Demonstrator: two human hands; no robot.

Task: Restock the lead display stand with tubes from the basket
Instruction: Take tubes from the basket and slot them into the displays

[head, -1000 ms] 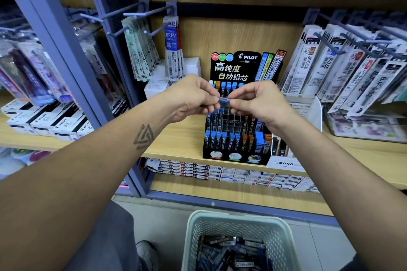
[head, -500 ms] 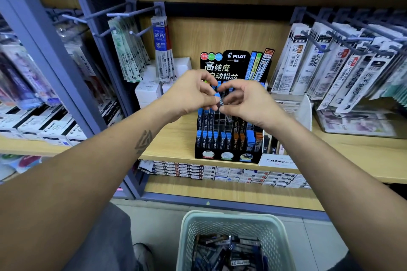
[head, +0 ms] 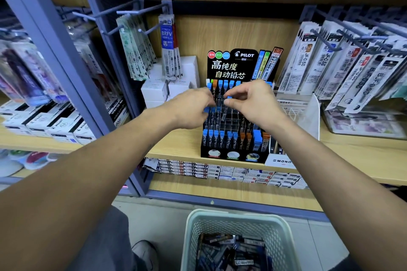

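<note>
Pinching a blue-capped lead tube [head: 229, 99] between thumb and fingertips, the right hand [head: 253, 101] holds it over the middle tier of the Pilot lead display stand [head: 234, 116]. The left hand [head: 193, 108] (fingers curled, grip hidden) hovers just beside; the basket [head: 191, 237] sits below.

- Lead display stand [head: 233, 116] stood on the wooden shelf [head: 176, 147]; open shelf surface lay to its left front.
- White boxes [head: 169, 81] blocked behind-left of the stand.
- Clear divider [head: 308, 114] closed its right side.
- Hanging refill packs [head: 169, 50] overhung above-left.
- Basket [head: 237, 224] sat on the floor below the stand.
</note>
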